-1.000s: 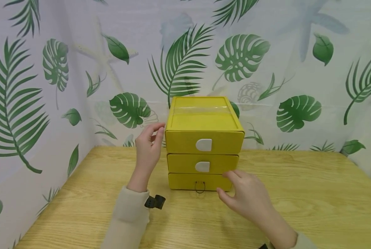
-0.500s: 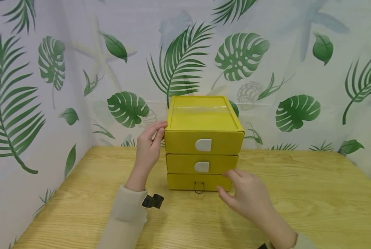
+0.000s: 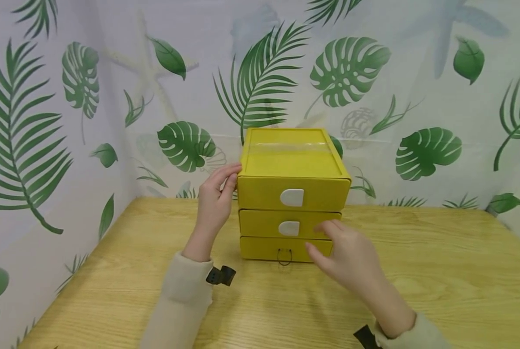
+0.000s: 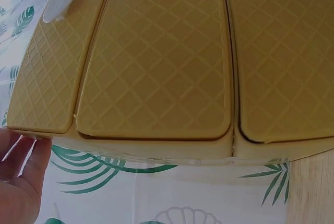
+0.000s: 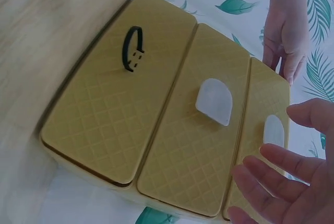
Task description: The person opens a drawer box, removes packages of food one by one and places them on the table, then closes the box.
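Note:
A yellow drawer box (image 3: 292, 162) with three stacked drawers stands on the table, all drawers closed. White tab handles mark the top drawer (image 3: 260, 193) and the middle drawer (image 3: 260, 223); a thin black loop (image 3: 284, 264) hangs on the bottom drawer (image 3: 260, 248). My left hand (image 3: 216, 196) touches the box's upper left side with extended fingertips, near the top drawer's corner in the left wrist view. In front of the lower right of the box, my right hand (image 3: 353, 257) is held with fingers spread and loosely bent, nothing in its grasp.
The wooden table (image 3: 417, 271) extends to both sides and in front of the box. Behind it hangs a white cloth (image 3: 286, 111) with green leaf prints. Black straps (image 3: 220, 275) show at the sleeve cuffs.
My left hand has come in from slightly beside the box to touch its side. The right hand has risen a little, from the bottom drawer toward the middle one. The head view has shifted slightly.

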`<state>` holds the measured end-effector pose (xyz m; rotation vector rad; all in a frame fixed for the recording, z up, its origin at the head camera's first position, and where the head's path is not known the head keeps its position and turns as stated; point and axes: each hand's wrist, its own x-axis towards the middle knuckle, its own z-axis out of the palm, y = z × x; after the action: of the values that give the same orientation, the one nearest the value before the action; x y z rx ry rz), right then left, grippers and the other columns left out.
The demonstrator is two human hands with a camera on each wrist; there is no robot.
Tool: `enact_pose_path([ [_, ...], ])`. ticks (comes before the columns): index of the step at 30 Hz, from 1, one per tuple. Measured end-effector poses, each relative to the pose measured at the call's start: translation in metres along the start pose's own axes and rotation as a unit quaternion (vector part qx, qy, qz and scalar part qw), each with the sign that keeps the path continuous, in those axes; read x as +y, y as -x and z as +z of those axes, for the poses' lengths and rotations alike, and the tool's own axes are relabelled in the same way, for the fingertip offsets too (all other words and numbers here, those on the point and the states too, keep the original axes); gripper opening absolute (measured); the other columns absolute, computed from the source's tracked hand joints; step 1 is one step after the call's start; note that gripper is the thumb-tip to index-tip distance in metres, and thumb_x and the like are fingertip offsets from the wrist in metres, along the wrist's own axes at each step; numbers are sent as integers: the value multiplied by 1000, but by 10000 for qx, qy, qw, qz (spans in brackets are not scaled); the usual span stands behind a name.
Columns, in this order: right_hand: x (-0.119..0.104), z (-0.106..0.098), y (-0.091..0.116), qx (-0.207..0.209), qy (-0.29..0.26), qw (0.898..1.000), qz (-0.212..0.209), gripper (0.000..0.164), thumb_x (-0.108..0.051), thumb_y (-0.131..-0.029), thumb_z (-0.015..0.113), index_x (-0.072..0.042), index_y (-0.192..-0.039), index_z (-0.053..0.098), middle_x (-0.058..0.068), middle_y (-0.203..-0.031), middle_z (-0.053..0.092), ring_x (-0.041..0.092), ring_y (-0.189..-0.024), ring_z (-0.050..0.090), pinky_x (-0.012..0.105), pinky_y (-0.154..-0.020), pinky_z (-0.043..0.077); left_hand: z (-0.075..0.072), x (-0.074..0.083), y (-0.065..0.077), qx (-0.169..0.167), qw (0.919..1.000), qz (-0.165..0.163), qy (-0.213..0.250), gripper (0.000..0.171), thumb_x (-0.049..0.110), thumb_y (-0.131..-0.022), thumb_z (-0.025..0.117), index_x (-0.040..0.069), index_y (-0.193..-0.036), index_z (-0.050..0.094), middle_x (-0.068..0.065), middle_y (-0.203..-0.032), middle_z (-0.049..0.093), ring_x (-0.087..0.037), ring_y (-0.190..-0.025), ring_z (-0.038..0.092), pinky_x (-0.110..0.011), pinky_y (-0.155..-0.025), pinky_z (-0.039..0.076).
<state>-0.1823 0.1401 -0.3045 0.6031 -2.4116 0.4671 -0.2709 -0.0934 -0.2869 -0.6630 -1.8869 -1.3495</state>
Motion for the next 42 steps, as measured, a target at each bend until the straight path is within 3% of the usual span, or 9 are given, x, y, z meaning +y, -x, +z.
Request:
enact_pose_path([
  [11,-8,-4,-24,348,-572,9974,256,28,-22,-75,68,0,-91,63,10,-87,63,24,-77,59,36,-61,51,3,0,0,-66,10000,-58,32,22,4,-90,48,-6,-104,61,-15,-110,58,-20,-104,53,-25,-75,50],
  [18,-18,-12,-37,714,-1079,9910,344,23,-15,-75,68,1,-91,64,10,-86,62,24,-79,57,37,-67,48,3,1,0,-79,9999,-48,114,21,3,-90,48,-7,-104,61,-15,-110,58,-21,-102,53,-26,-74,50],
  [24,-18,-9,-42,881,-1082,9897,313,24,-15,-73,70,1,-91,64,10,-86,62,24,-79,57,37,-67,48,2,2,0,-69,9999,-29,127,21,2,-90,48,-7,-104,61,-16,-109,58,-22,-101,54,-26,-74,51],
  [30,-14,1,-46,1473,-890,9846,-323,25,-10,-69,72,2,-89,63,13,-85,62,26,-81,57,38,-69,49,0,1,0,-47,9999,12,97,21,2,-89,48,-7,-104,61,-16,-109,58,-22,-101,54,-25,-73,51],
  [36,-9,17,-53,2200,-714,9641,-1301,29,-1,-63,73,4,-89,62,15,-88,60,29,-82,55,38,-69,50,-2,0,-1,-94,9999,-17,119,22,2,-90,48,-7,-105,61,-16,-110,58,-21,-100,54,-26,-73,51],
  [42,-5,27,-56,2194,-310,9535,-2043,26,2,-66,69,6,-91,62,18,-93,58,33,-86,53,40,-74,49,-2,-1,-1,-120,9999,41,74,22,3,-90,48,-7,-105,61,-16,-110,58,-21,-100,54,-26,-71,51],
])
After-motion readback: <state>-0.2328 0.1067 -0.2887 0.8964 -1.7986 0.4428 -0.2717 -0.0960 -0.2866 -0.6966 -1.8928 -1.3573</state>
